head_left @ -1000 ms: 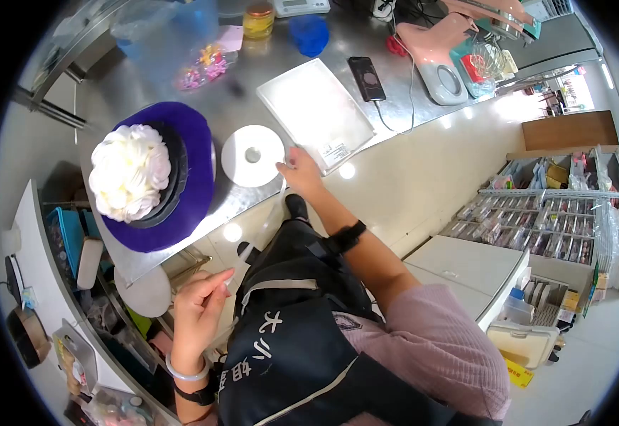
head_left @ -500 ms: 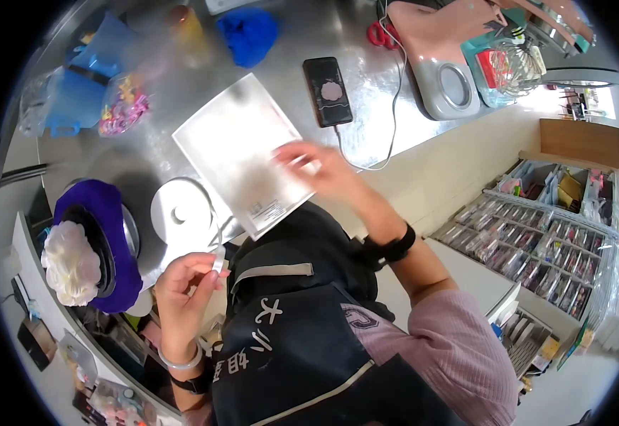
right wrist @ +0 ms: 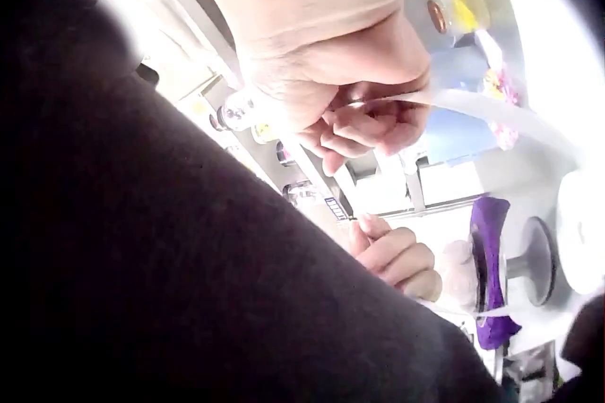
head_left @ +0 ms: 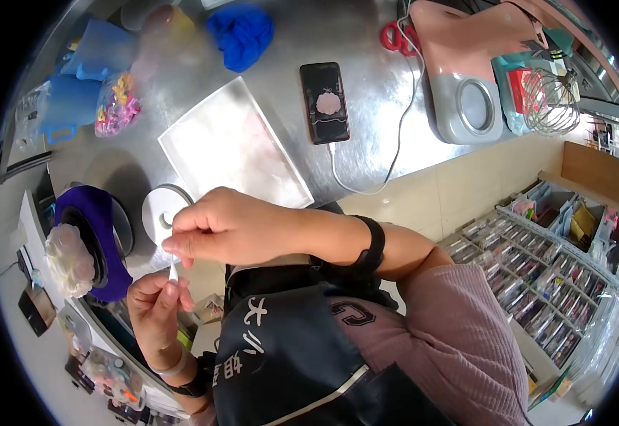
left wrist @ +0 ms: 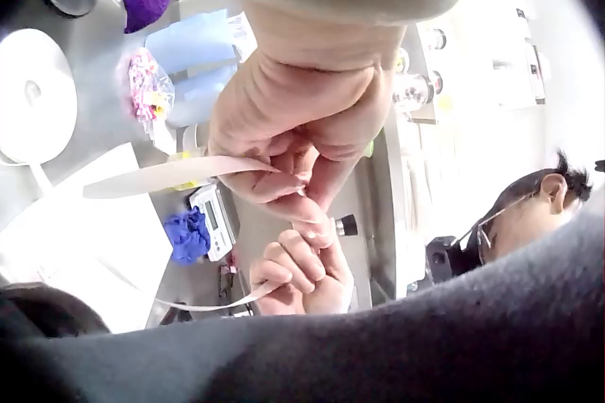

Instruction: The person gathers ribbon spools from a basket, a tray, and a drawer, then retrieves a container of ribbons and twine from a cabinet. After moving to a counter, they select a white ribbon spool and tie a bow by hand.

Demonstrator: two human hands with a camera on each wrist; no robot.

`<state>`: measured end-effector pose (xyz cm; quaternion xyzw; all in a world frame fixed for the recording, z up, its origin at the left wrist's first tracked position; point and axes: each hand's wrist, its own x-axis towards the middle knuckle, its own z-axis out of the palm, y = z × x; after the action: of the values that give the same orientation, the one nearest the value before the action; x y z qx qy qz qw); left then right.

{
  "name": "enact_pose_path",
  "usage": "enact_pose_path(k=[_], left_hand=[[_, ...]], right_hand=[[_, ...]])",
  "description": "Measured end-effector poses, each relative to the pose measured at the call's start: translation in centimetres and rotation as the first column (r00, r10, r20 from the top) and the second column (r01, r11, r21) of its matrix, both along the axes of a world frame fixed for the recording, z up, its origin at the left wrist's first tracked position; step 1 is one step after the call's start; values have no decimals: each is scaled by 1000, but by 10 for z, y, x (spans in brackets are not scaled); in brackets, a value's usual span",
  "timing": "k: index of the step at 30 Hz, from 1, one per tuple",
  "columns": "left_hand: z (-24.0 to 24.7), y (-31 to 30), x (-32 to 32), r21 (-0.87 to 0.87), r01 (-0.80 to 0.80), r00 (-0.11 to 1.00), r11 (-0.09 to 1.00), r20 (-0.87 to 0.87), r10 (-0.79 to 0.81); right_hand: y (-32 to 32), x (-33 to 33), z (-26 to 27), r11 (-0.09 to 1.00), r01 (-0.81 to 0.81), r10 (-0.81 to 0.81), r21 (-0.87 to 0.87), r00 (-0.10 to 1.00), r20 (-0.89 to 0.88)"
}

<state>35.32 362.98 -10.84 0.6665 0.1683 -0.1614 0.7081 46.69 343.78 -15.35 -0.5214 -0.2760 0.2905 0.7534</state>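
In the head view my left hand (head_left: pixel 156 305) pinches a narrow white ribbon (head_left: pixel 174 270) between thumb and fingers, low in front of the table. Just above it, my right hand (head_left: pixel 217 227) also pinches the ribbon, thumb against curled fingers. The two hands are close together; in the left wrist view a loose length of ribbon (left wrist: pixel 161 176) trails from the left hand. Another stretch of ribbon (right wrist: pixel 501 112) runs from my right hand in the right wrist view. The white spool (head_left: pixel 154 213) lies flat on the table, partly covered by the right hand.
Left of the spool is a white flower (head_left: pixel 71 259) on a purple-covered round (head_left: pixel 100 213). A shallow white tray (head_left: pixel 227 135), a charging phone (head_left: pixel 325 103), blue cloth (head_left: pixel 240 37), red scissors (head_left: pixel 399 39) and a pink mixer (head_left: pixel 458 42) occupy the steel table (head_left: pixel 281 35).
My right hand has swung left from over the tray to meet the left hand and now pinches the ribbon. The left hand keeps its pinch. Between the first two frames the head view shifted.
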Motion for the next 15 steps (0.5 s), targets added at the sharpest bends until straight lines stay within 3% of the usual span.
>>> enact_pose_path(k=[1,3,4,8,11,13,15], left_hand=[[-2,-2,-1,3,-6,1000,1000,-2,6],[-6,-4,0,-167,-3,977,986,210,39],[-6,-2,0,-226,-19,970,974,232,73],[-13,-4,11,-213,-178,884,961,395,251],[-14,-6,19,-318,-190,898,929,325,295],[-14,-4,25,-360,-125,921,924,304,243],[-18,-3,31,-266,-86,920,960,349,179]], right_hand=[[-1,3,0,1000,-6,6,3,1000,-2],[-2,10,0,976,-213,191,-46,939,-286],[1,9,-4,972,-233,213,-30,928,-305],[8,1,-15,930,-369,346,6,867,-358],[-2,-3,-22,902,-383,350,-198,919,-180],[-22,-4,-52,931,12,72,-364,974,216],[-55,12,-85,779,381,-199,-499,904,379]])
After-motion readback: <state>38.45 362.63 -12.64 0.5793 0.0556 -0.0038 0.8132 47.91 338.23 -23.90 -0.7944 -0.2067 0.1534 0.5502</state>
